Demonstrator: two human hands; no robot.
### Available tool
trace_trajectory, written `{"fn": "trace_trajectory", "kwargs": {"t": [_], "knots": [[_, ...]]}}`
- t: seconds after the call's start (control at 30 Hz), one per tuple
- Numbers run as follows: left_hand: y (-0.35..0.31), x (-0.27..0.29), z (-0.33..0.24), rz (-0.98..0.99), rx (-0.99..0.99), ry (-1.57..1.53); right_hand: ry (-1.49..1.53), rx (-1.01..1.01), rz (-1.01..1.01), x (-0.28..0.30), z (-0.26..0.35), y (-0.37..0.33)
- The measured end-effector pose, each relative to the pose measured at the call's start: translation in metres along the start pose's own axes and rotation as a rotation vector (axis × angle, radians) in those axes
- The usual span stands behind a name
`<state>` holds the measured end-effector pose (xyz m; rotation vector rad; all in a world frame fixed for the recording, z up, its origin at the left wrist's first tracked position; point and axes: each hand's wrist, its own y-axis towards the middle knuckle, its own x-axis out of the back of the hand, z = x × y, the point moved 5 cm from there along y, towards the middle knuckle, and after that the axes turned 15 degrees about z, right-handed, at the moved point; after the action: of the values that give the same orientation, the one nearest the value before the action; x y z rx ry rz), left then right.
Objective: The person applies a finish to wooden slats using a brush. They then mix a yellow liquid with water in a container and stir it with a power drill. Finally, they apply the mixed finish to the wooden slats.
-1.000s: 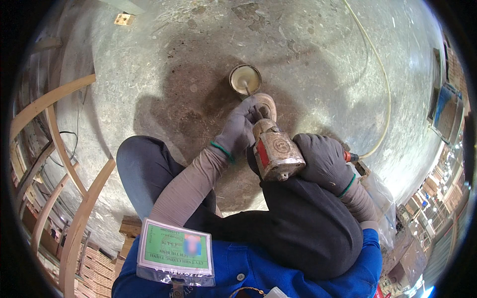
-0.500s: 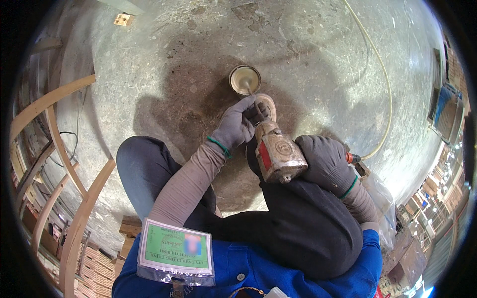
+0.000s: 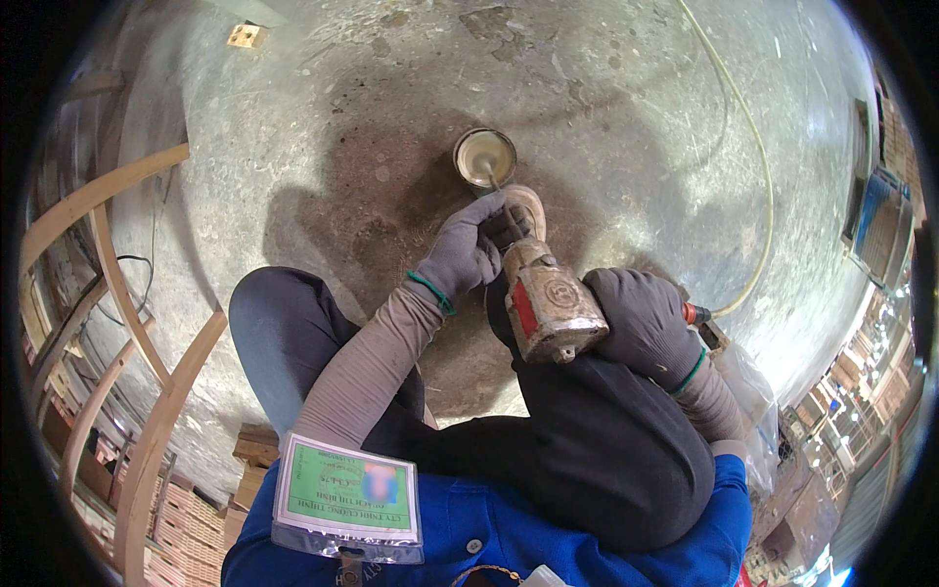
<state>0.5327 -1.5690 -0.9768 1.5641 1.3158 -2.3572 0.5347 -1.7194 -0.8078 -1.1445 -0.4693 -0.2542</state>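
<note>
My right hand (image 3: 641, 323), in a grey knit glove, is wrapped round the handle of a worn metal air impact wrench (image 3: 556, 308) with a red patch on its side. A thin stirring rod (image 3: 497, 184) runs from the tool's nose down into a round can (image 3: 457, 161) of pale, creamy liquid on the floor. My left hand (image 3: 465, 243), gloved alike, curls its fingers round the rod just ahead of the nose. Its fingertips are partly hidden. The rod's lower end is hidden in the liquid.
A pale air hose (image 3: 761, 215) joins the tool by a red coupling (image 3: 695, 313) and curves over the concrete floor. Curved wooden frames (image 3: 161, 411) stand at the left. A wooden block (image 3: 246, 36) lies far left. My shoe (image 3: 529, 207) is beside the can.
Very little differs: the can, tool and both hands appear shifted slightly to the right in the picture. Both hands keep their hold.
</note>
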Motion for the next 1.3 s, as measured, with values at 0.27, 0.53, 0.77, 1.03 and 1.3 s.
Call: {"fn": "trace_trajectory", "kwargs": {"t": [0.27, 0.53, 0.77, 1.03, 1.3], "knots": [[-0.003, -0.012, 0.000, 0.043, 0.040, -0.042, 0.020, -0.034, -0.011, 0.003, -0.002, -0.004], [-0.021, -0.037, 0.004, 0.093, -0.013, 0.196, 0.053, 0.032, -0.060, 0.015, -0.002, -0.011], [-0.023, -0.046, -0.005, 0.114, -0.058, 0.308, 0.077, 0.085, -0.156, 0.019, -0.006, -0.013], [-0.011, -0.057, -0.008, 0.057, -0.114, 0.308, 0.096, 0.093, -0.213, 0.020, -0.020, -0.009], [-0.001, -0.054, -0.007, 0.001, -0.071, 0.139, 0.217, 0.213, -0.289, 0.017, -0.044, 0.001]]}}
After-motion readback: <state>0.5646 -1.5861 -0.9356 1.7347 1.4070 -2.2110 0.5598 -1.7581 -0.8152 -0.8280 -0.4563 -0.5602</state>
